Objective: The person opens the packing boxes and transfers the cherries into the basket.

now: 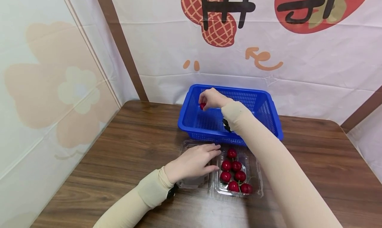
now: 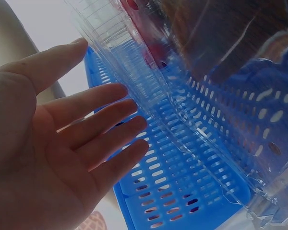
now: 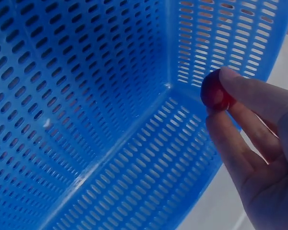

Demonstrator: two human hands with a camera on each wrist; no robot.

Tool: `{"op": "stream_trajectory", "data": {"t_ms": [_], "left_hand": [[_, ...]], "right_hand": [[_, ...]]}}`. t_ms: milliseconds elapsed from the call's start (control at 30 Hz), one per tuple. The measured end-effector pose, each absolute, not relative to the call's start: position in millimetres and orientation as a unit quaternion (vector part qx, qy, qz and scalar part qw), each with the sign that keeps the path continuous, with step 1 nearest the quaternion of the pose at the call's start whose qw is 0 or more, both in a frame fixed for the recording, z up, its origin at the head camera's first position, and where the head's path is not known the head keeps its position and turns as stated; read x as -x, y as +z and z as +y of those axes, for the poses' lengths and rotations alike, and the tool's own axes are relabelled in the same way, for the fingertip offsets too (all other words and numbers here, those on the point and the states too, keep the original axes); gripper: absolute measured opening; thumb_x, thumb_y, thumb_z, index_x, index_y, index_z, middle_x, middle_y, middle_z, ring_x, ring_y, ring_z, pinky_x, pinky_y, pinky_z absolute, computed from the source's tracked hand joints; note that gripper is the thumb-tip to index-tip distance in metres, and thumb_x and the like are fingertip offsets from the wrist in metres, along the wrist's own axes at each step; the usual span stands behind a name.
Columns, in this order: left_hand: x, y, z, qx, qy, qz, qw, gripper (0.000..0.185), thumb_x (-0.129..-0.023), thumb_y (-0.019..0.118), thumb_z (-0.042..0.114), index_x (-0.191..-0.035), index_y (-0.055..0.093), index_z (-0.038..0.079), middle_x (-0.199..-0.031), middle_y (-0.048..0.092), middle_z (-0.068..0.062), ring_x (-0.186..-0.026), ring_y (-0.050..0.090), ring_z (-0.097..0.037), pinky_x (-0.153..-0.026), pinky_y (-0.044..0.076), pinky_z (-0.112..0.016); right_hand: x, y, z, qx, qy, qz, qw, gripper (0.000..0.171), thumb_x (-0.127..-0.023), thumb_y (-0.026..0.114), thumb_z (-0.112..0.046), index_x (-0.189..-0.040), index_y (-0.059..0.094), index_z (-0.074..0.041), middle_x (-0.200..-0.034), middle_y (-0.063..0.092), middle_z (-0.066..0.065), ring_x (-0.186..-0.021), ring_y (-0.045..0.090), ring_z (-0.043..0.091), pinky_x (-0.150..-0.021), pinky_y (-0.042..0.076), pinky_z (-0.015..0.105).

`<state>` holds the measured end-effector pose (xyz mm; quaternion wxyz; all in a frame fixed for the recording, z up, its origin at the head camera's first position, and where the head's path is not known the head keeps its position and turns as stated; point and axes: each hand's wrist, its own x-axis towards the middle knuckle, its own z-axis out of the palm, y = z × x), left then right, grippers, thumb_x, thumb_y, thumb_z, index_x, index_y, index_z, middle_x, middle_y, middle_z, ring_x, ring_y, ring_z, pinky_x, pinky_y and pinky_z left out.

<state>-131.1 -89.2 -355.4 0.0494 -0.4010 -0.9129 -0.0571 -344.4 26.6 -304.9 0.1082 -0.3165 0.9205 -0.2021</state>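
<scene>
A dark red cherry (image 3: 215, 91) is pinched between the thumb and fingers of my right hand (image 1: 213, 98), inside the blue plastic basket (image 1: 276, 123) near its left end. The right wrist view shows the basket's slotted walls and floor around the cherry. My left hand (image 1: 195, 161), fingers stretched out, lies over the lid side of a clear plastic clamshell box (image 1: 259, 185). Whether the palm touches the lid cannot be told. Several cherries (image 1: 239, 176), some with stems, lie in the box's right half. The left wrist view shows the palm (image 2: 53, 158) beside the clear plastic edge.
The basket stands at the back of the brown wooden table (image 1: 134, 138), close to a white printed cloth (image 1: 161, 48). Another cloth with a flower print (image 1: 53, 88) hangs along the left side. The clamshell box lies just in front of the basket.
</scene>
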Motion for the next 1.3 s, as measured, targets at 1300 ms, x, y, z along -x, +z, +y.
{"op": "stream_trajectory", "data": {"t_ms": [1300], "left_hand": [[132.5,-356.3,-88.6,0.403,-0.057,-0.912,0.047,0.051,-0.09,0.06,0.045,-0.127,0.061,0.009,-0.139,0.053,-0.006,-0.128,0.051,-0.02,-0.106,0.042,-0.032]], "right_hand": [[356.0,-343.3,17.4,0.261,-0.229,0.906,0.244,0.025,-0.083,0.072,-0.008,-0.106,0.067,-0.003,-0.095,0.072,0.012,-0.082,0.069,0.019,-0.072,0.058,0.027]]}}
